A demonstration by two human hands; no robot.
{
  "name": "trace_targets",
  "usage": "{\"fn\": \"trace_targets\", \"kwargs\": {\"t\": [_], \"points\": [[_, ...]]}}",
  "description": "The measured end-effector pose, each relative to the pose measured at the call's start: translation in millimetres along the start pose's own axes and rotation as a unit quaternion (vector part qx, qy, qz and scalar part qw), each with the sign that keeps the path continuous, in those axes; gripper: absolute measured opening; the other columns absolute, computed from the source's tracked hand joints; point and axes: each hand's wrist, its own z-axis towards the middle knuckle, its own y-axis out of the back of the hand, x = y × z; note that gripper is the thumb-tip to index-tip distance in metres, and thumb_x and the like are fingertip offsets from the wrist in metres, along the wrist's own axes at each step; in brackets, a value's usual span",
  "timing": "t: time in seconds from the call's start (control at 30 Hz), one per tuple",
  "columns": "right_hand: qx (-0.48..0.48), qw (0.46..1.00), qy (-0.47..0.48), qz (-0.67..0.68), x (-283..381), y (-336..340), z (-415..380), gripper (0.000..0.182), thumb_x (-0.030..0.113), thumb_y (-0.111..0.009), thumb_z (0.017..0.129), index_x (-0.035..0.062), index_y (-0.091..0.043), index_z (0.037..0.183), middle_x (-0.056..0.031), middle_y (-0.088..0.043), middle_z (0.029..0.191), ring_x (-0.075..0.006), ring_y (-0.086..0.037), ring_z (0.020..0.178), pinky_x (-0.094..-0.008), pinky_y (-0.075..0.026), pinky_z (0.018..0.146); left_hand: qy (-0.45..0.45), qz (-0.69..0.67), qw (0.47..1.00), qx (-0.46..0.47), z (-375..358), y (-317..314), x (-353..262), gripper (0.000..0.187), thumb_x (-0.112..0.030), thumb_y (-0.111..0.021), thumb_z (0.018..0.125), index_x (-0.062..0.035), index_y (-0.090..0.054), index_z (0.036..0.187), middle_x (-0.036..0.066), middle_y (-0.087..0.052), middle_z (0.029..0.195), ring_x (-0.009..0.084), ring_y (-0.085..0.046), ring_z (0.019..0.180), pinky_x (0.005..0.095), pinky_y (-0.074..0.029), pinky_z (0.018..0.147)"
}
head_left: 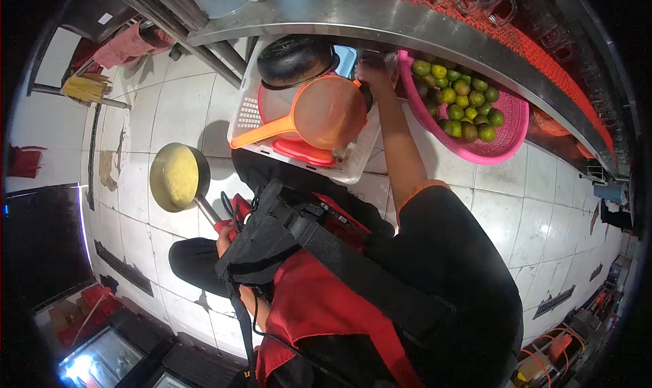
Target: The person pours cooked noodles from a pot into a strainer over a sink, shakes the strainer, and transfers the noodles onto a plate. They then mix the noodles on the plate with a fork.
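Left fingers (223, 239) clamped on handle (206, 208), pan (159, 179) beyond them, right fingers (370, 68) over basket (354, 174), grip unclear.

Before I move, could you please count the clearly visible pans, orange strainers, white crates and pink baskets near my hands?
Pans: 2 (held pan, black pan)
Orange strainer: 1
White crate: 1
Pink basket: 1
Total: 5
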Motion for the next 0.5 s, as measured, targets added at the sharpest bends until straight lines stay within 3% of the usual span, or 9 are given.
{"fn": "trace_targets", "kwargs": {"t": [0.03,0.07,0.13,0.17,0.23,0.27,0.33,0.47,0.5], "points": [[-0.182,0.946,-0.105,-0.247,10,-18,11,0.04,0.031,-0.05,0.081,-0.0011,-0.062,0.101,-0.0214,-0.061,0.103,-0.0277,-0.059,0.094,-0.0395,-0.045,0.084,0.001,-0.036,0.999,0.005,-4,-5,-7,0.033,-0.016,-0.066,0.074,-0.0015,-0.059,0.102,0.012,-0.065,0.093,0.0191,-0.058,0.087,0.0295,-0.043,0.081],[-0.182,0.946,-0.104,-0.247,-6,-17,8,0.04,0.031,-0.05,0.081,-0.0011,-0.062,0.101,-0.0214,-0.061,0.103,-0.0277,-0.059,0.094,-0.0395,-0.045,0.084,0.001,-0.036,0.999,0.005,-20,-17,-26,0.033,-0.016,-0.066,0.074,-0.0015,-0.059,0.102,0.012,-0.065,0.093,0.0191,-0.058,0.087,0.0295,-0.043,0.081],[-0.107,0.963,0.034,-0.247,-50,-16,-2,0.032,0.024,-0.056,0.077,-0.0045,-0.06,0.091,-0.0143,-0.06,0.081,-0.0264,-0.057,0.077,-0.0372,-0.048,0.072,-0.158,0.336,0.928,-0.012,-66,-57,-78,0.032,-0.015,-0.065,0.074,-0.0016,-0.059,0.103,0.013,-0.065,0.095,0.02,-0.058,0.089,0.0302,-0.043,0.081],[-0.107,0.963,0.033,-0.247,-47,-16,-4,0.032,0.024,-0.056,0.077,-0.0045,-0.06,0.091,-0.0143,-0.06,0.081,-0.0264,-0.057,0.077,-0.0372,-0.048,0.072,-0.157,0.337,0.928,-0.012,-66,-57,-78,0.032,-0.015,-0.065,0.074,-0.0016,-0.059,0.103,0.013,-0.065,0.095,0.02,-0.058,0.089,0.0302,-0.043,0.081],[0.005,0.985,-0.109,-0.134,-40,-15,-6,0.051,0.03,-0.054,0.074,-0.0025,-0.056,0.113,-0.0211,-0.058,0.113,-0.0276,-0.056,0.1,-0.0405,-0.043,0.086,-0.135,0.254,0.958,-0.005,-65,-59,-76,0.032,-0.014,-0.065,0.074,-0.0015,-0.059,0.103,0.013,-0.065,0.095,0.0205,-0.058,0.09,0.0302,-0.043,0.082],[0.005,0.985,-0.109,-0.135,-43,-15,-1,0.051,0.03,-0.054,0.074,-0.0025,-0.056,0.113,-0.0211,-0.058,0.113,-0.0276,-0.056,0.1,-0.0405,-0.043,0.086,-0.135,0.254,0.958,-0.005,-55,-50,-64,0.032,-0.014,-0.065,0.074,-0.0015,-0.059,0.103,0.013,-0.065,0.095,0.0205,-0.058,0.09,0.0302,-0.043,0.082],[-0.012,0.993,-0.118,-0.012,-52,-17,15,0.036,0.021,-0.059,0.073,-0.0028,-0.06,0.1,-0.014,-0.059,0.082,-0.021,-0.056,0.075,-0.0347,-0.047,0.068,-0.094,0.169,0.981,-0.003,-28,-24,-33,0.03,-0.011,-0.064,0.075,-0.0014,-0.059,0.103,0.011,-0.065,0.096,0.019,-0.057,0.09,0.0292,-0.042,0.083],[-0.076,0.993,-0.079,-0.048,-22,-33,-12,0.029,0.017,-0.058,0.074,-0.0003,-0.061,0.096,-0.011,-0.06,0.081,-0.0175,-0.056,0.071,-0.0328,-0.047,0.062,-0.086,0.169,0.982,-0.012,-52,-46,-57,0.029,-0.008,-0.064,0.075,-0.0017,-0.06,0.103,0.01,-0.065,0.095,0.0174,-0.056,0.09,0.0279,-0.042,0.083],[-0.062,0.997,-0.012,-0.049,-26,-37,-9,0.026,0.014,-0.056,0.074,0.0002,-0.06,0.096,-0.0098,-0.06,0.082,-0.0167,-0.056,0.072,-0.0323,-0.047,0.062,-0.067,0.119,0.99,-0.016,-45,-42,-48,0.028,-0.007,-0.063,0.075,-0.0014,-0.059,0.102,0.009,-0.065,0.094,0.0168,-0.056,0.089,0.0277,-0.042,0.083]]}}
